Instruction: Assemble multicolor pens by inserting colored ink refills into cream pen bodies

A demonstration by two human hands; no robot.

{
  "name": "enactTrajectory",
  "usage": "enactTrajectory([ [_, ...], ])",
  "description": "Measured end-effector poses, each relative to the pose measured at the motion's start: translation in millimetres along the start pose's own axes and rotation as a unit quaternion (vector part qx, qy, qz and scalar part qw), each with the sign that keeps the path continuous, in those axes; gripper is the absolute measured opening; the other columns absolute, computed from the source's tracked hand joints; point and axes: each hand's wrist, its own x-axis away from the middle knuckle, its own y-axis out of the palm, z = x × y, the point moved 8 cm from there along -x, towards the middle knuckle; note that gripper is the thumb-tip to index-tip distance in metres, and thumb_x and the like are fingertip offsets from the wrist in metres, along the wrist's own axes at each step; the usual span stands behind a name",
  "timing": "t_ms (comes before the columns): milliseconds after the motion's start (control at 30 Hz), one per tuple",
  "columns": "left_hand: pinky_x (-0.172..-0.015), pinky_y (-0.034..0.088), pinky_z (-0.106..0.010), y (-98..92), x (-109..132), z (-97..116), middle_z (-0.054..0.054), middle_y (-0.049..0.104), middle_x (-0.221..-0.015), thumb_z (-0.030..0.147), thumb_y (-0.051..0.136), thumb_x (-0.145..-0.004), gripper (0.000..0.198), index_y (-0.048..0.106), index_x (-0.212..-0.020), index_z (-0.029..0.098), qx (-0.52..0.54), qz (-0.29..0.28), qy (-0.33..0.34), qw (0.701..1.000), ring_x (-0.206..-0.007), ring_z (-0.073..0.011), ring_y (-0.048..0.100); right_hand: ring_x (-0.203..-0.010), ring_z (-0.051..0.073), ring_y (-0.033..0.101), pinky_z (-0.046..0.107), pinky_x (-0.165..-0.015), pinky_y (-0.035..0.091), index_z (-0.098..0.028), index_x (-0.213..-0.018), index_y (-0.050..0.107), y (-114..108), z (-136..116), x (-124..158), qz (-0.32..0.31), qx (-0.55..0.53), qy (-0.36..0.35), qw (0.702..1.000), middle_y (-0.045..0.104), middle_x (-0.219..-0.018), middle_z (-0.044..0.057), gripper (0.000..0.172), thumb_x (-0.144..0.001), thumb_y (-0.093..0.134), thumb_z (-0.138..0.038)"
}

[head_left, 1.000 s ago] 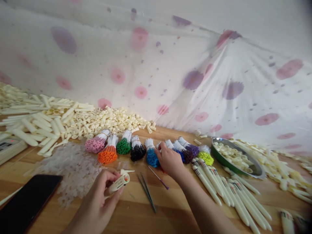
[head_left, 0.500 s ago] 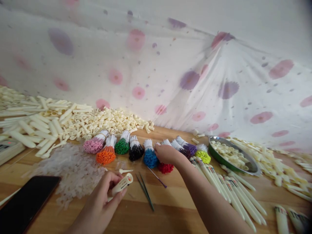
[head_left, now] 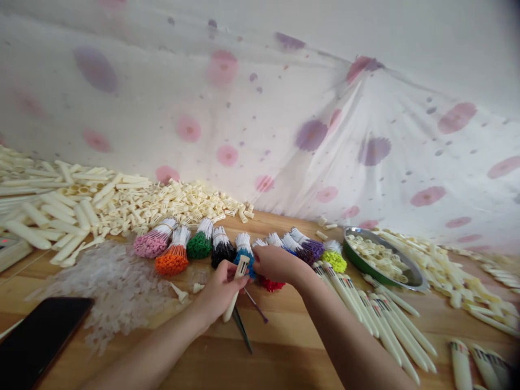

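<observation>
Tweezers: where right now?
Head view, lower centre: the tweezers lie on the wooden table, partly hidden by the pen barrel in the left hand, just left of the loose purple-tipped refill.

a left hand (head_left: 215, 292) holds a cream pen barrel (head_left: 231, 306) over a wooden table (head_left: 292, 346) as the right hand (head_left: 277, 264) reaches into colour-tipped refill bundles (head_left: 221, 249); a dark phone (head_left: 45, 338) lies near left, a bowl (head_left: 363, 267) right.
</observation>
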Motion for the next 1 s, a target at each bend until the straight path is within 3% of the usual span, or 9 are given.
enactTrajectory([
  [100, -0.075, 0.05, -0.037, -4.5, -1, -1, -0.008, 0.069, -0.089, 0.042, 0.066, -0.066, 0.029, 0.048, -0.074, 0.021, -0.026, 0.008, 0.018, 0.999, -0.089, -0.0263, 0.066, -0.076, 0.019, 0.064, 0.028, -0.063, 0.049, -0.014, -0.077, 0.057, 7, 4, 18, 0.004, -0.076, -0.019, 0.997, 0.066, -0.078, 0.006, 0.01, -0.084, 0.052, -0.018],
  [200, -0.077, 0.048, -0.039, -14.0, 3, 2, -0.007, 0.069, -0.084, 0.039, 0.065, -0.069, 0.025, 0.05, -0.076, 0.02, -0.075, 0.013, 0.048, 0.996, -0.086, -0.026, 0.065, -0.058, 0.012, 0.064, 0.018, -0.046, 0.044, -0.017, -0.075, 0.05, 22, 12, 40, -0.012, -0.17, -0.032, 0.985, 0.067, -0.072, 0.002, 0.012, -0.084, 0.043, -0.015],
  [300, -0.078, 0.046, -0.039, -26.4, 16, 7, -0.006, 0.067, -0.089, 0.036, 0.062, -0.074, 0.02, 0.053, -0.082, 0.021, -0.124, 0.012, 0.082, 0.989, -0.084, -0.0251, 0.062, -0.057, 0.009, 0.063, 0.016, -0.046, 0.045, -0.019, -0.079, 0.046, 32, 25, 55, -0.009, -0.25, -0.045, 0.967, 0.067, -0.078, 0.001, 0.014, -0.088, 0.035, -0.017],
  [433, -0.086, 0.045, -0.038, -43.7, 41, 15, -0.007, 0.063, -0.107, 0.029, 0.06, -0.075, 0.012, 0.053, -0.082, 0.023, -0.17, 0.01, 0.113, 0.979, -0.1, -0.0246, 0.059, -0.055, 0.009, 0.06, 0.018, -0.05, 0.046, -0.018, -0.075, 0.047, 33, 38, 63, 0.028, -0.38, -0.062, 0.922, 0.063, -0.071, 0.0, 0.017, -0.089, 0.042, -0.026],
  [600, -0.077, 0.052, -0.033, -61.1, 63, 17, -0.006, 0.062, -0.115, 0.028, 0.05, -0.082, 0.005, 0.051, -0.086, 0.026, -0.291, 0.021, 0.138, 0.947, -0.109, -0.024, 0.057, -0.055, 0.009, 0.058, 0.018, -0.053, 0.043, -0.017, -0.073, 0.054, 25, 23, 69, 0.048, -0.382, -0.123, 0.915, 0.06, -0.064, -0.001, 0.019, -0.088, 0.049, -0.027],
  [733, -0.085, 0.05, -0.036, -72.0, 68, 21, -0.006, 0.065, -0.11, 0.026, 0.047, -0.083, 0.009, 0.053, -0.091, 0.027, -0.391, 0.051, 0.177, 0.902, -0.107, -0.0233, 0.06, -0.056, 0.01, 0.058, 0.019, -0.053, 0.044, -0.017, -0.073, 0.056, 25, 20, 69, 0.032, -0.403, -0.154, 0.902, 0.061, -0.066, 0.0, 0.019, -0.087, 0.051, -0.029],
  [867, -0.088, 0.049, -0.037, -74.6, 68, 23, -0.005, 0.067, -0.107, 0.024, 0.046, -0.083, 0.011, 0.054, -0.092, 0.026, -0.43, 0.058, 0.204, 0.877, -0.104, -0.0231, 0.062, -0.054, 0.01, 0.057, 0.019, -0.051, 0.045, -0.017, -0.075, 0.056, 34, 26, 66, -0.02, -0.435, -0.147, 0.888, 0.059, -0.063, 0.0, 0.02, -0.086, 0.053, -0.034],
  [1000, -0.088, 0.049, -0.035, -66.9, 69, 21, -0.004, 0.067, -0.107, 0.021, 0.045, -0.085, 0.016, 0.054, -0.097, 0.027, -0.438, 0.025, 0.226, 0.87, -0.104, -0.0214, 0.062, -0.054, 0.009, 0.056, 0.019, -0.052, 0.045, -0.017, -0.072, 0.056, 43, 21, 66, -0.079, -0.438, -0.152, 0.882, 0.058, -0.063, -0.001, 0.021, -0.084, 0.055, -0.034],
])
